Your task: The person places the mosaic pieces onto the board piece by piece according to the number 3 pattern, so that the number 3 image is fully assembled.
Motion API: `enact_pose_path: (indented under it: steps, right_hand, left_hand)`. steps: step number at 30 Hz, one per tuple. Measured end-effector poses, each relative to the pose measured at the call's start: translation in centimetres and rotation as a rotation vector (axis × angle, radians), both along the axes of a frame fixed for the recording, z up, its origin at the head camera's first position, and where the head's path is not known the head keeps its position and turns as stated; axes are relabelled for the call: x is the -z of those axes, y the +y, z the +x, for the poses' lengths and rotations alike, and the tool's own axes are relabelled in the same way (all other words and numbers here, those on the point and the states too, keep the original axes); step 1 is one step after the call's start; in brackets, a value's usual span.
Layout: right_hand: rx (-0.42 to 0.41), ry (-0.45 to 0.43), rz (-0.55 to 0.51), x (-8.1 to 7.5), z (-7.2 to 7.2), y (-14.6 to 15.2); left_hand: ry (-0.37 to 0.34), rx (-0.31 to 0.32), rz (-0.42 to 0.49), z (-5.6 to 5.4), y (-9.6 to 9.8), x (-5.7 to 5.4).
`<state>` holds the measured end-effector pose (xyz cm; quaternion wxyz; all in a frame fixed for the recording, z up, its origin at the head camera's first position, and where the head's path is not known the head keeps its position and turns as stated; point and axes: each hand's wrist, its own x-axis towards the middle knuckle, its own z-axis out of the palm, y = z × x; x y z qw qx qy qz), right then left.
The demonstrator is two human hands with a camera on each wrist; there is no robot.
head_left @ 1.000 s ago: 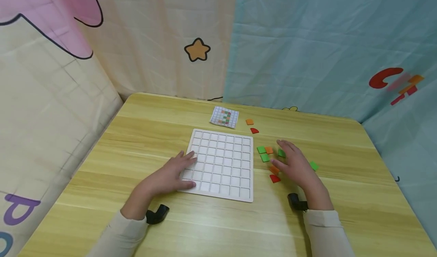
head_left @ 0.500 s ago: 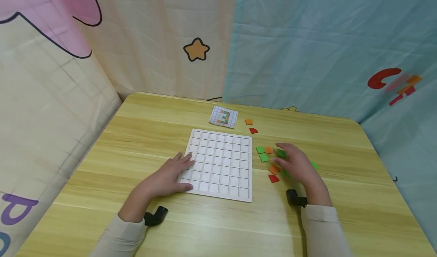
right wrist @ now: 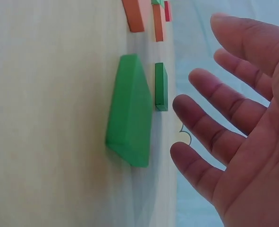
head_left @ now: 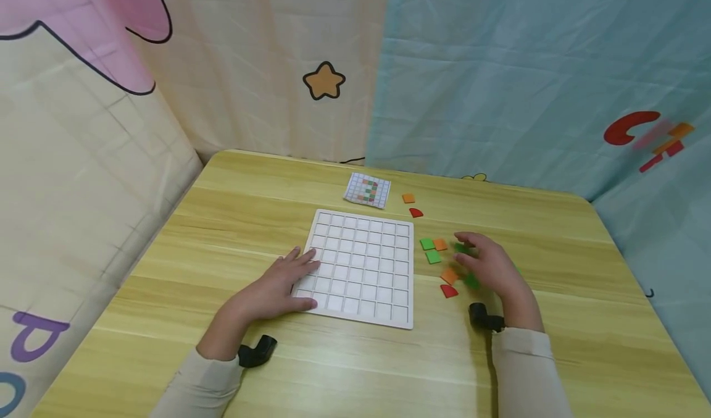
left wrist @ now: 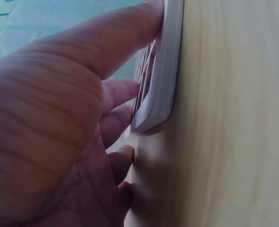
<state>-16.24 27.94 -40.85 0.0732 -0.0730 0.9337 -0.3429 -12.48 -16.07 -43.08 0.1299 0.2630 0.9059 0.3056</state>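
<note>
A white grid board [head_left: 363, 263] lies on the table, its square cells bare. My left hand [head_left: 274, 287] rests on the board's left edge with fingers spread; in the left wrist view the thumb [left wrist: 125, 33] lies on the rim and two fingertips reach its face. My right hand [head_left: 491, 267] hovers over loose tiles right of the board, fingers bent a little and holding nothing. Below it a green tile [right wrist: 130, 113] lies nearest, with another green tile [right wrist: 161, 87] behind. Beside the hand are an orange tile [head_left: 449, 276], a red quarter-round tile [head_left: 449, 291] and a light green tile [head_left: 433, 257].
Behind the board lies a small pattern card [head_left: 367, 190] printed with a coloured grid. An orange square [head_left: 408, 198] and a red quarter-round piece [head_left: 416, 212] sit right of it. Curtains [head_left: 489, 78] hang along the table's back edge. Black wrist mounts [head_left: 258, 351] stick out from the sleeves.
My right hand has shifted slightly right, its fingers a little more bent, uncovering a green tile below it. The left hand stays on the board. No tile has visibly moved.
</note>
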Motion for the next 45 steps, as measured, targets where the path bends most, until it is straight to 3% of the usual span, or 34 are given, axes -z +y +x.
enact_pose_path:
  steps: [11, 20, 30, 45]
  right_hand:
    - [-0.024, -0.062, -0.186, 0.0, -0.5, 1.6]
    - [-0.018, -0.091, -0.111, 0.3, -1.4, 2.4]
    - [-0.049, -0.167, -0.155, 1.5, -2.3, 3.0]
    - [-0.043, -0.145, -0.109, 1.7, -2.6, 2.7]
  left_hand:
    - [-0.009, -0.005, 0.005, 0.1, 0.0, 0.2]
    - [-0.008, 0.002, 0.011, 0.1, 0.0, 0.1]
    - [-0.009, -0.001, 0.009, 0.0, -0.1, 0.2]
    - [-0.009, -0.003, 0.001, 0.0, -0.1, 0.1]
